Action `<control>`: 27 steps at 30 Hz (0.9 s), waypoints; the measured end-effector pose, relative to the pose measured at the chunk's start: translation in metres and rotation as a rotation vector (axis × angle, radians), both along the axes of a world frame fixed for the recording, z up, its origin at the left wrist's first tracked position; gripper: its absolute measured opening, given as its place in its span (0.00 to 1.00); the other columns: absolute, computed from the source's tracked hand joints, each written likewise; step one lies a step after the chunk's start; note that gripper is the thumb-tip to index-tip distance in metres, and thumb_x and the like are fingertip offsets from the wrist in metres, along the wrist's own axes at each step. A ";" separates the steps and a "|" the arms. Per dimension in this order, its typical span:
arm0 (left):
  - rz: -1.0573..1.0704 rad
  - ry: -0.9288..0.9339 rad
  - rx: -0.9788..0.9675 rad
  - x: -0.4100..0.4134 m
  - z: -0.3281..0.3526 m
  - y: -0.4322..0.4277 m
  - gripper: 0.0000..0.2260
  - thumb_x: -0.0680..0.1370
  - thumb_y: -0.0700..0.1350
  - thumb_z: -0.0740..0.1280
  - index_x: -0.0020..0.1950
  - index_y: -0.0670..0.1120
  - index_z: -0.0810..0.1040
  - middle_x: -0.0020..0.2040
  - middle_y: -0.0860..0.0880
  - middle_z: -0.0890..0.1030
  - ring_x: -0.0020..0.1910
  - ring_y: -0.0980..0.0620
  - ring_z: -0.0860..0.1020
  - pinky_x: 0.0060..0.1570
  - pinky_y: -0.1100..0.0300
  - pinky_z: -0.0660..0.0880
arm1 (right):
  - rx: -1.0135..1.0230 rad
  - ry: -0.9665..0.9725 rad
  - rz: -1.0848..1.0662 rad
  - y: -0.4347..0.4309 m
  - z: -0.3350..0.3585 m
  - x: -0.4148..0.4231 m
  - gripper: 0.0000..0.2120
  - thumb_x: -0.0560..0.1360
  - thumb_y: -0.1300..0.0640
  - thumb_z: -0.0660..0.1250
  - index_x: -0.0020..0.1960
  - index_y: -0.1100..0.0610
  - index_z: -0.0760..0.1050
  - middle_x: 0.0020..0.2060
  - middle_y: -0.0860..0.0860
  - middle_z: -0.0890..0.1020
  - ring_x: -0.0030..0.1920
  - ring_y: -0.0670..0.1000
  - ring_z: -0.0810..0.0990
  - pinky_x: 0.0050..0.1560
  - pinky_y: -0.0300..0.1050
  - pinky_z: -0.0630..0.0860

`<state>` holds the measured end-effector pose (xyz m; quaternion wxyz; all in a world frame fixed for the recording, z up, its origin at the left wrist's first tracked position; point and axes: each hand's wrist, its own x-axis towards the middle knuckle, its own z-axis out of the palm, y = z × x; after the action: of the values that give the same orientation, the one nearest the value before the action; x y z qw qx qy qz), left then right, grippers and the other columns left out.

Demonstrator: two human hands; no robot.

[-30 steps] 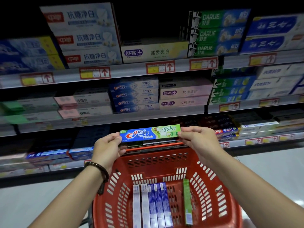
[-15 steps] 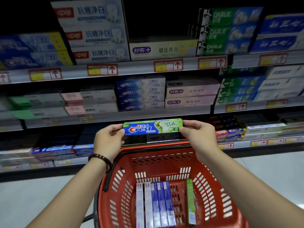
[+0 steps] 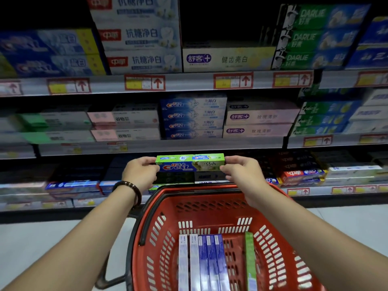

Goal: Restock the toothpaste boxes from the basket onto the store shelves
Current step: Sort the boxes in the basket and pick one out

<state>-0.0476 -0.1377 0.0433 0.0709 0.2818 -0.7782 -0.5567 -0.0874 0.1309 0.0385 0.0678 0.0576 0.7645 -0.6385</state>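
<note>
A green and blue Crest toothpaste box (image 3: 190,162) hangs level in front of the lower shelf, above the far rim of the red basket (image 3: 279,244). My left hand (image 3: 139,173) pinches its left end and my right hand (image 3: 241,172) pinches its right end. Inside the basket lie several white and blue toothpaste boxes (image 3: 202,263) side by side, with one green box (image 3: 251,261) to their right.
Store shelves (image 3: 189,144) packed with toothpaste rise ahead: a Crest stack (image 3: 193,116) in the middle row, Darlie boxes (image 3: 319,36) top right, red boxes (image 3: 302,175) low right. A dark gap sits behind the held box. Pale floor lies on both sides of the basket.
The held box has risen slightly and moved farther toward the shelf, tipping so its green top face now shows. The view has closed in on the shelves.
</note>
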 end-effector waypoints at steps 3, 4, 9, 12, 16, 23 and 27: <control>-0.005 -0.055 -0.056 -0.009 -0.008 -0.012 0.12 0.80 0.42 0.70 0.63 0.52 0.82 0.44 0.51 0.84 0.49 0.44 0.86 0.47 0.49 0.84 | 0.018 -0.025 0.029 -0.013 -0.009 -0.013 0.09 0.76 0.60 0.75 0.45 0.46 0.82 0.48 0.48 0.88 0.56 0.51 0.85 0.66 0.57 0.81; -0.012 -0.074 -0.080 -0.012 -0.010 -0.015 0.12 0.80 0.42 0.69 0.63 0.52 0.82 0.44 0.51 0.84 0.48 0.44 0.86 0.44 0.51 0.84 | 0.031 -0.032 0.034 -0.016 -0.012 -0.017 0.09 0.76 0.60 0.75 0.45 0.46 0.82 0.48 0.49 0.88 0.56 0.52 0.85 0.66 0.57 0.81; -0.013 -0.127 -0.030 -0.033 -0.023 -0.031 0.14 0.81 0.40 0.67 0.67 0.47 0.80 0.42 0.49 0.82 0.43 0.46 0.82 0.39 0.52 0.80 | 0.090 -0.081 0.053 -0.035 -0.033 -0.041 0.05 0.73 0.58 0.76 0.45 0.49 0.82 0.46 0.50 0.87 0.54 0.53 0.85 0.64 0.59 0.82; -0.016 -0.164 -0.033 -0.046 -0.034 -0.041 0.16 0.81 0.38 0.65 0.68 0.48 0.79 0.47 0.48 0.83 0.45 0.45 0.83 0.45 0.49 0.82 | 0.120 -0.112 0.092 -0.045 -0.041 -0.055 0.06 0.72 0.57 0.76 0.47 0.51 0.82 0.45 0.52 0.86 0.53 0.56 0.85 0.63 0.61 0.82; -0.002 -0.203 0.015 -0.064 -0.048 -0.053 0.16 0.83 0.37 0.60 0.67 0.47 0.79 0.48 0.48 0.80 0.44 0.48 0.81 0.38 0.56 0.79 | 0.163 -0.141 0.116 -0.058 -0.052 -0.075 0.12 0.66 0.52 0.76 0.48 0.51 0.81 0.47 0.54 0.86 0.56 0.59 0.85 0.62 0.62 0.82; 0.025 -0.238 0.000 -0.092 -0.083 -0.074 0.12 0.83 0.36 0.60 0.57 0.46 0.82 0.51 0.44 0.78 0.49 0.41 0.78 0.50 0.50 0.79 | 0.238 -0.169 0.172 -0.077 -0.079 -0.105 0.09 0.70 0.54 0.76 0.48 0.54 0.82 0.44 0.54 0.84 0.51 0.57 0.83 0.60 0.60 0.83; 0.019 -0.283 0.009 -0.103 -0.102 -0.085 0.09 0.84 0.36 0.61 0.50 0.42 0.80 0.47 0.42 0.80 0.40 0.46 0.78 0.48 0.49 0.80 | 0.303 -0.181 0.191 -0.085 -0.097 -0.121 0.05 0.76 0.57 0.74 0.48 0.59 0.82 0.38 0.56 0.83 0.43 0.56 0.82 0.52 0.60 0.84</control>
<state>-0.1510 -0.2224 -0.0587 -0.0354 0.3654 -0.7752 -0.5142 -0.2079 0.0461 -0.0584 0.1871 0.0516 0.8445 -0.4991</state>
